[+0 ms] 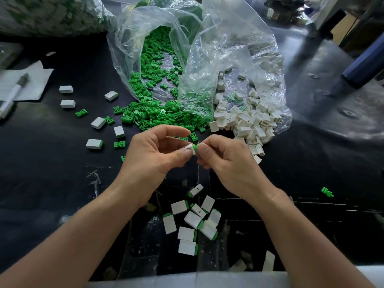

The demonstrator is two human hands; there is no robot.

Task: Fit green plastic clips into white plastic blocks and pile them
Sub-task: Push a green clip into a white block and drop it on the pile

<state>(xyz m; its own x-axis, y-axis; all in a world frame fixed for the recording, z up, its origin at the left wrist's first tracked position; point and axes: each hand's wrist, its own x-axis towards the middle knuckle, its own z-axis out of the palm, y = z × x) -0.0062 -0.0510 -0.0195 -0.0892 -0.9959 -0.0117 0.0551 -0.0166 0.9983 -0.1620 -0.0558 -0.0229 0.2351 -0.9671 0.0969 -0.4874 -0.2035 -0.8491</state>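
One sheet of paper (pixel 31 80) lies at the far left, with a marker pen (pixel 14 92) resting partly on it. A bulky filled bag (pixel 52 13) sits blurred behind it. Right of the paper, several loose assembled blocks (pixel 66 89) and a few stray clips are scattered apart from one another.

At centre, a clear bag (pixel 128 38) lies open and spills a heap of green clips (pixel 149 115) toward the hands. A second clear bag (pixel 268 59) just beside it spills white blocks (pixel 249 119). Both heaps lie close behind the hands.

The left hand (pixel 153 154) pinches a white block (pixel 190 149) between thumb and fingertips. The right hand (pixel 226 163) pinches a green clip (pixel 196 146) against that block's right end. The two parts touch; how far the clip has entered cannot be told.

Between the forearms, near the table edge, lies a loose pile of finished blocks (pixel 195 223), each with a green end showing. One lone clip (pixel 327 192) lies well to the right.

The table (pixel 52 173) is black, scuffed, with taped seams. A blue cylinder (pixel 365 65) and blurred equipment stand at the upper right.
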